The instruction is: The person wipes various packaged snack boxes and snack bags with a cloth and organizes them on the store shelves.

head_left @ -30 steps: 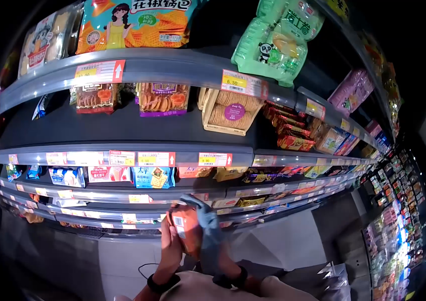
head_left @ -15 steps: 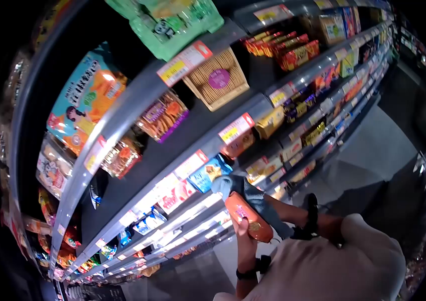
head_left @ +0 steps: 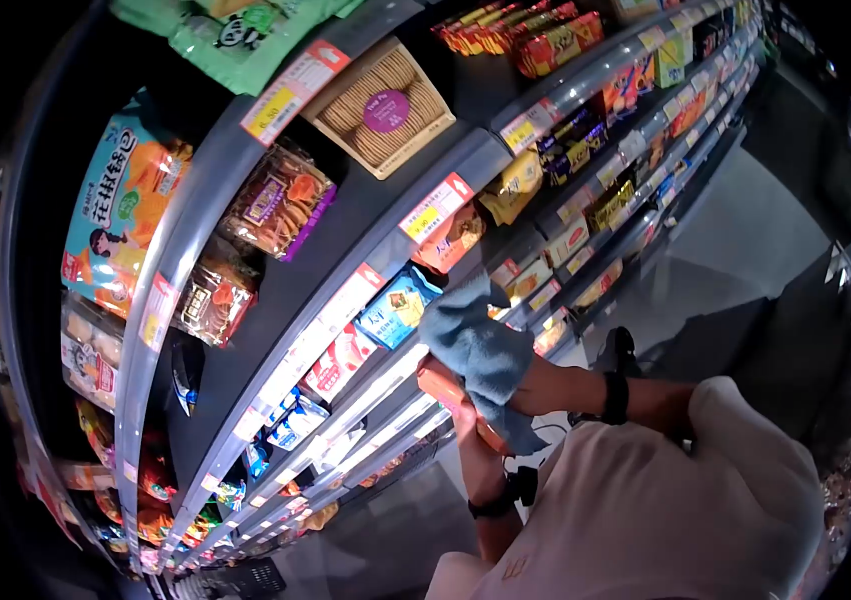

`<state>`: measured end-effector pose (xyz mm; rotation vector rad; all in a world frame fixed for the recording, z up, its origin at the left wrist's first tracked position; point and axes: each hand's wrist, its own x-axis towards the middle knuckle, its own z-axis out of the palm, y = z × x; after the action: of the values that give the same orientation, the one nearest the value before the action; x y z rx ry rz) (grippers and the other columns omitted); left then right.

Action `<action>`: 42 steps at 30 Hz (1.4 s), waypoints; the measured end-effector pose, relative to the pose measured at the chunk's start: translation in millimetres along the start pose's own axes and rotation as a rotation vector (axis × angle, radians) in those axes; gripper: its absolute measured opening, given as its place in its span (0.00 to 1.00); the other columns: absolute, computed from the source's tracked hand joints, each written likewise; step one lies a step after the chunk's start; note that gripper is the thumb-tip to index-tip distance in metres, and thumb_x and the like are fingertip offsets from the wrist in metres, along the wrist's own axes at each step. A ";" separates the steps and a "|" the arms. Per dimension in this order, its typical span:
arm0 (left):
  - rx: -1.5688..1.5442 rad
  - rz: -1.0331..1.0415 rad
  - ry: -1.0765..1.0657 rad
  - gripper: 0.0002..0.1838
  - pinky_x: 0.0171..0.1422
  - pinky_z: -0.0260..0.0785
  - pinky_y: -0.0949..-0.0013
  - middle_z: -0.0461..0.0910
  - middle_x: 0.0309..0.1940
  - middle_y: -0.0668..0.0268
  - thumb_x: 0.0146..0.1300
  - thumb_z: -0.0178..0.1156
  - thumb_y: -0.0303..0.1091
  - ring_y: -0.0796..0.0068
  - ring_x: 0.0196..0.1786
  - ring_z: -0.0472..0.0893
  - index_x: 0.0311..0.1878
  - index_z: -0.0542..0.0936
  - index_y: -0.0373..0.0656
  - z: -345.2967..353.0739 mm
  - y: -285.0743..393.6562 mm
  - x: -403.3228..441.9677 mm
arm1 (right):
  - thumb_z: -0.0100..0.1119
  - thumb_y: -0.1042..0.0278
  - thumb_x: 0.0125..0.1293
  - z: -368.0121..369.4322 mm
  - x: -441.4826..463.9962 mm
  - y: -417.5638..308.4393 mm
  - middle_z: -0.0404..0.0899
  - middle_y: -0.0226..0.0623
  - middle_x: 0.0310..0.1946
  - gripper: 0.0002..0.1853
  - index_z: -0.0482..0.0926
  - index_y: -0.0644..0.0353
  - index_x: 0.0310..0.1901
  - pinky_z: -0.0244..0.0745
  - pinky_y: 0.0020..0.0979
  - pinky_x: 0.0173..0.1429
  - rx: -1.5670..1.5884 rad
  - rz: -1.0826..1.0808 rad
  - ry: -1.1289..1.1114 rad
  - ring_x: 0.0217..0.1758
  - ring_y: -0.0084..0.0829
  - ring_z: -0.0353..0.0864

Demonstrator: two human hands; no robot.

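An orange-red packet (head_left: 442, 385) is held in front of my body, close to the lower shelves. My left hand (head_left: 467, 428) grips it from below, its fingers mostly hidden behind the packet and cloth. A blue-grey cloth (head_left: 480, 345) lies over the packet's upper side. My right hand (head_left: 535, 385) is closed on this cloth and presses it against the packet; the cloth covers most of its fingers. Both wrists wear dark bands.
Shelves (head_left: 275, 240) of packaged snacks run diagonally past my hands. A tray of round biscuits (head_left: 380, 108), a blue cracker packet (head_left: 397, 308) and a teal snack bag (head_left: 123, 205) stand on them. Grey floor (head_left: 735, 225) shows at the right.
The view has tilted and moved closer to the shelves. The cloth in my right hand has shifted over the packet, covering more of its face than half a second ago.
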<state>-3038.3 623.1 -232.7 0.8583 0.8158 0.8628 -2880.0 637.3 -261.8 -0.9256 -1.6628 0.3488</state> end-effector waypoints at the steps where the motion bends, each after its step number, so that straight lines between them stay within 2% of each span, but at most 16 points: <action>1: -0.089 -0.006 -0.023 0.31 0.69 0.67 0.62 0.74 0.64 0.61 0.79 0.44 0.53 0.66 0.65 0.74 0.74 0.63 0.41 0.5 -3.1 4.2 | 0.63 0.66 0.66 0.8 -0.5 -8.0 0.77 0.41 0.56 0.18 0.78 0.62 0.54 0.71 0.37 0.64 -0.184 -0.043 0.045 0.58 0.38 0.77; 3: -0.170 -0.009 -0.054 0.30 0.70 0.66 0.62 0.74 0.65 0.62 0.80 0.40 0.54 0.66 0.66 0.74 0.74 0.64 0.41 -1.9 -7.5 12.7 | 0.64 0.65 0.65 16.1 -7.4 -10.4 0.77 0.41 0.57 0.19 0.77 0.63 0.55 0.71 0.34 0.63 -0.372 -0.087 0.100 0.60 0.33 0.77; 4: -0.131 0.018 -0.084 0.30 0.71 0.66 0.62 0.72 0.66 0.62 0.81 0.41 0.53 0.67 0.67 0.73 0.74 0.63 0.41 -3.2 -8.1 14.5 | 0.64 0.65 0.66 37.4 -17.3 -3.7 0.76 0.42 0.58 0.19 0.77 0.64 0.55 0.71 0.31 0.63 0.146 0.356 0.113 0.60 0.28 0.76; 6: -0.087 0.038 -0.102 0.29 0.71 0.65 0.62 0.71 0.67 0.62 0.81 0.42 0.52 0.69 0.69 0.71 0.74 0.63 0.42 -5.3 -12.2 14.7 | 0.64 0.66 0.66 51.9 -28.2 4.8 0.76 0.42 0.59 0.19 0.76 0.64 0.56 0.71 0.28 0.62 0.690 0.791 0.115 0.61 0.22 0.74; 9: 0.094 0.097 -0.117 0.30 0.67 0.68 0.65 0.72 0.65 0.61 0.75 0.52 0.45 0.69 0.65 0.74 0.74 0.61 0.41 -10.9 -21.2 42.0 | 0.63 0.69 0.67 41.3 -36.6 18.3 0.75 0.42 0.59 0.21 0.74 0.63 0.60 0.70 0.23 0.62 0.432 0.869 0.007 0.61 0.17 0.71; 10: 0.036 0.067 -0.140 0.33 0.66 0.70 0.66 0.73 0.63 0.61 0.72 0.57 0.42 0.69 0.63 0.76 0.75 0.60 0.42 -15.5 -25.9 56.4 | 0.63 0.69 0.67 34.5 -45.7 21.8 0.75 0.42 0.59 0.21 0.74 0.63 0.60 0.70 0.23 0.62 0.438 0.872 0.000 0.61 0.17 0.71; 12: -0.090 0.055 -0.187 0.37 0.63 0.71 0.68 0.73 0.61 0.61 0.68 0.63 0.37 0.69 0.60 0.78 0.75 0.58 0.42 -13.7 -35.1 68.9 | 0.62 0.73 0.67 12.7 -54.3 16.5 0.69 0.41 0.66 0.31 0.65 0.62 0.70 0.67 0.26 0.68 0.516 0.421 0.051 0.67 0.28 0.69; 15: 0.140 0.060 -0.197 0.37 0.62 0.73 0.67 0.73 0.59 0.61 0.63 0.64 0.32 0.69 0.59 0.78 0.73 0.59 0.42 -3.1 -22.1 79.1 | 0.54 0.67 0.73 0.4 -90.5 53.5 0.74 0.40 0.63 0.24 0.68 0.64 0.68 0.69 0.27 0.67 0.240 0.503 0.103 0.64 0.25 0.73; 17: 0.370 0.123 -0.210 0.37 0.60 0.74 0.65 0.74 0.57 0.61 0.59 0.64 0.28 0.68 0.58 0.78 0.71 0.60 0.41 -0.9 -12.1 90.5 | 0.49 0.67 0.75 -9.2 -99.8 66.5 0.74 0.41 0.64 0.24 0.66 0.64 0.70 0.69 0.28 0.68 0.448 0.584 0.332 0.66 0.29 0.74; 19: 0.538 0.244 -0.294 0.37 0.60 0.74 0.64 0.75 0.57 0.60 0.57 0.65 0.23 0.67 0.58 0.77 0.70 0.62 0.40 -3.2 -1.6 115.0 | 0.47 0.67 0.76 -39.3 -93.3 40.0 0.76 0.38 0.62 0.22 0.69 0.66 0.68 0.71 0.31 0.67 1.070 0.793 0.640 0.63 0.29 0.76; 24: 0.796 0.182 -0.606 0.31 0.55 0.76 0.66 0.84 0.47 0.63 0.55 0.63 0.13 0.71 0.46 0.83 0.64 0.72 0.36 16.6 51.3 183.6 | 0.51 0.60 0.77 -81.8 -95.4 37.9 0.78 0.39 0.57 0.21 0.70 0.65 0.64 0.73 0.34 0.64 0.933 0.563 0.820 0.59 0.31 0.78; 28: 1.315 0.480 -0.372 0.28 0.50 0.75 0.68 0.83 0.39 0.57 0.55 0.68 0.23 0.68 0.39 0.83 0.62 0.78 0.41 63.8 76.5 200.4 | 0.52 0.60 0.76 -99.0 -110.0 33.4 0.75 0.39 0.61 0.24 0.68 0.64 0.67 0.70 0.33 0.68 0.848 0.774 1.068 0.64 0.31 0.76; 30: 1.383 0.813 -0.344 0.29 0.51 0.73 0.71 0.85 0.43 0.57 0.54 0.59 0.15 0.73 0.43 0.83 0.62 0.77 0.36 73.9 73.3 218.3 | 0.53 0.57 0.76 -108.4 -119.0 38.9 0.74 0.40 0.63 0.27 0.66 0.64 0.69 0.70 0.35 0.69 0.812 0.774 1.049 0.65 0.32 0.75; 36: 1.548 0.716 -0.366 0.14 0.53 0.75 0.63 0.83 0.51 0.48 0.67 0.61 0.27 0.51 0.51 0.84 0.55 0.81 0.37 79.9 60.3 247.5 | 0.54 0.56 0.75 -139.2 -134.5 60.2 0.72 0.40 0.66 0.30 0.63 0.65 0.71 0.70 0.37 0.69 0.826 0.692 1.026 0.67 0.34 0.74; 37: 1.519 0.885 -0.382 0.14 0.54 0.75 0.60 0.82 0.52 0.48 0.66 0.60 0.26 0.48 0.52 0.82 0.54 0.82 0.39 77.9 52.4 254.0 | 0.54 0.55 0.75 -145.3 -134.0 62.8 0.72 0.41 0.66 0.30 0.63 0.65 0.71 0.69 0.38 0.70 0.815 0.680 1.034 0.68 0.35 0.73; 42: 1.830 1.136 0.059 0.26 0.63 0.66 0.48 0.76 0.59 0.51 0.64 0.58 0.25 0.46 0.59 0.76 0.66 0.74 0.51 76.6 18.9 237.6 | 0.54 0.55 0.76 -174.4 -114.6 55.3 0.74 0.39 0.65 0.27 0.68 0.62 0.68 0.70 0.36 0.70 1.007 0.684 1.130 0.67 0.33 0.74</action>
<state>-2879.8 816.7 -242.5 3.1124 1.0548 0.9029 -2692.8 548.5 -322.4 -0.6304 -0.0131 0.8191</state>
